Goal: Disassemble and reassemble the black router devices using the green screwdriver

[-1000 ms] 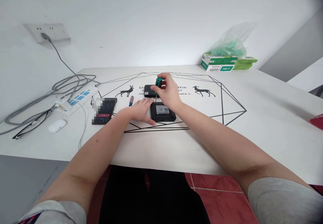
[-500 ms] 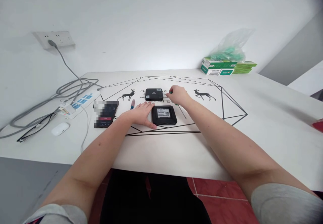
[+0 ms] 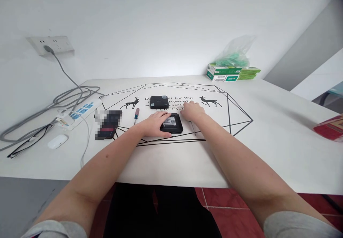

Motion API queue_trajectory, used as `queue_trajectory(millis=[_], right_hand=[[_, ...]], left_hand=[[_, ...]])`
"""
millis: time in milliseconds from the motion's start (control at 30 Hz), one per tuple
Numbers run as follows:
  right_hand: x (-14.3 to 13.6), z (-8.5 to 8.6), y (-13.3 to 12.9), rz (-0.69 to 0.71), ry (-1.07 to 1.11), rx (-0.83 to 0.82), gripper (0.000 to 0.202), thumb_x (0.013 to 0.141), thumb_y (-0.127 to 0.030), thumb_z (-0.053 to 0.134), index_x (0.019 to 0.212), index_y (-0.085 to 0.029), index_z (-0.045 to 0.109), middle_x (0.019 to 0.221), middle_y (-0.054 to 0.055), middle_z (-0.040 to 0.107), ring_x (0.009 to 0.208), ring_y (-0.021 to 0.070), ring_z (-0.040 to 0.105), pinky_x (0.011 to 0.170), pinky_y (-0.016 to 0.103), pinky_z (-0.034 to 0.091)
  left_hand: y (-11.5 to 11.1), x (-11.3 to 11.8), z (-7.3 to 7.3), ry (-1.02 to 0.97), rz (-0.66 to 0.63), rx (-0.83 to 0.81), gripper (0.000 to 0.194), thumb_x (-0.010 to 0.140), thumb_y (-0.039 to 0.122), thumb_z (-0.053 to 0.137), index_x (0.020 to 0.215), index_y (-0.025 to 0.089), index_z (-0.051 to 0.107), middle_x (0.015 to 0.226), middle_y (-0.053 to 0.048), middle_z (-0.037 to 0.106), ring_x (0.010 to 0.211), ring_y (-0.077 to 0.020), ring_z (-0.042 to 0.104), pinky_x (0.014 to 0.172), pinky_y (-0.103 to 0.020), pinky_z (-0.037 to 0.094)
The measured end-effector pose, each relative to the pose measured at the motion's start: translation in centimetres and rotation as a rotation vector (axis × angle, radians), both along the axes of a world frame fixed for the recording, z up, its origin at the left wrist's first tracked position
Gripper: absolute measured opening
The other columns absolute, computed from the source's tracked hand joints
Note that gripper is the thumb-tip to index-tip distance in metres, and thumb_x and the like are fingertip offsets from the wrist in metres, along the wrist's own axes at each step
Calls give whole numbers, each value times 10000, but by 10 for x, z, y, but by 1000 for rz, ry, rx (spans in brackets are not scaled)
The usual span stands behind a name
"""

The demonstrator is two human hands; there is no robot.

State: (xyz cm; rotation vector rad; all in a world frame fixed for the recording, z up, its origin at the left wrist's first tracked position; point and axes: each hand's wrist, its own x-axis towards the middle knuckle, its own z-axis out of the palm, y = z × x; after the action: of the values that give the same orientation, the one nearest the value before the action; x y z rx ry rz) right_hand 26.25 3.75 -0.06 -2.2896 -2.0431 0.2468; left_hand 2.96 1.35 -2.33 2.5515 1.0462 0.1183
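Though two cases (image 3: 174, 126), one under fingers (image 3: 162, 114)

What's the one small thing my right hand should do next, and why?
I'd probably ease your right hand onto the right edge of the labelled black device. Your left hand is already at its left side, your right is close to its upper right corner, and a metal shaft lies just beyond that edge.

Labelled device (image 3: 177, 125): left part covered
Shaft (image 3: 194, 128): upper end hidden
Red box (image 3: 330, 128): cut off right
Phone (image 3: 110, 126): partly pixelated
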Motion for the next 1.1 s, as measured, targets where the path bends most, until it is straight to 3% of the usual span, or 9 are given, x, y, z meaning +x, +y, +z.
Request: queue_trajectory(millis=[67, 233, 467, 600, 667, 767, 833, 933, 1100], right_hand=[[-3, 7, -7, 12, -10, 56, 462, 1080, -404, 537, 1426, -131, 675, 1541, 271, 616, 1501, 430, 533, 1163, 565, 489], [-16, 16, -25, -37, 171, 35, 568, 1055, -655, 517, 1229, -180, 776, 1212, 245, 790, 1231, 384, 743, 1010, 478, 566], [-26, 15, -31, -57, 366, 13, 886, 1071, -770, 182, 1145, -130, 789, 1262, 280, 792, 1224, 408, 752, 1035, 492, 563], [-29, 3, -27, -15, 777, 183, 912, 1017, -877, 186, 1011, -173, 766, 1141, 205, 821, 1050, 331, 789, 913, 420, 626], [-38, -9, -28, 67, 1039, 237, 866, 1002, -898, 247, 1129, -195, 736, 1178, 153, 812, 1021, 286, 783, 817, 387, 652], [-56, -24, -35, 199, 1306, 295, 734, 992, -817, 487, 1385, -214, 626, 1476, 136, 710, 1311, 268, 703, 1021, 400, 640], [-65, -29, -41, 340, 1375, 254, 714, 944, -710, 670, 1443, -206, 584, 1512, 145, 691, 1415, 285, 647, 1194, 446, 554], [-69, -26, -47, 441, 1446, 200, 719, 929, -578, 725, 1515, -216, 521, 1542, 152, 663, 1454, 308, 622, 1265, 514, 498], [-61, -27, -44, 565, 1248, 341, 1087, 745, -190, 732, 1720, -206, 252, 1644, 177, 554, 1501, 337, 580, 1291, 574, 470]], left_hand=[[0, 0, 0, -36, -6, 21, 1067, 851, 766, 701, 1720, 243, 369, 1778, -170, 355, 1630, -437, 340, 1333, -570, 313], [-1, 0, 1, -82, -47, 57, 986, 811, 669, 750, 1658, 267, 447, 1628, -161, 503, 1516, -425, 462, 1268, -575, 408], [4, -3, 1, -195, 4, 100, 871, 817, 655, 741, 1542, 212, 546, 1489, -177, 602, 1397, -421, 557, 1224, -569, 454], [15, -9, -5, -332, 165, 161, 827, 852, 655, 699, 1524, 207, 522, 1539, -183, 573, 1443, -414, 534, 1246, -577, 436], [20, -12, -9, -424, 238, 197, 818, 869, 655, 676, 1528, 209, 489, 1545, -182, 568, 1440, -405, 543, 1236, -577, 445], [24, -16, -14, -552, 259, 241, 801, 906, 654, 641, 1544, 219, 433, 1527, -174, 573, 1420, -386, 564, 1212, -574, 470], [23, -16, -15, -615, 218, 250, 808, 914, 638, 649, 1562, 221, 404, 1536, -181, 557, 1429, -382, 560, 1212, -575, 474], [21, -13, -17, -683, 124, 222, 915, 880, 589, 731, 1626, 225, 346, 1593, -200, 493, 1502, -390, 498, 1240, -575, 459], [20, -7, -28, -784, -25, 108, 1199, 792, 413, 847, 1755, 277, 147, 1781, -188, 250, 1636, -434, 335, 1275, -603, 440]])
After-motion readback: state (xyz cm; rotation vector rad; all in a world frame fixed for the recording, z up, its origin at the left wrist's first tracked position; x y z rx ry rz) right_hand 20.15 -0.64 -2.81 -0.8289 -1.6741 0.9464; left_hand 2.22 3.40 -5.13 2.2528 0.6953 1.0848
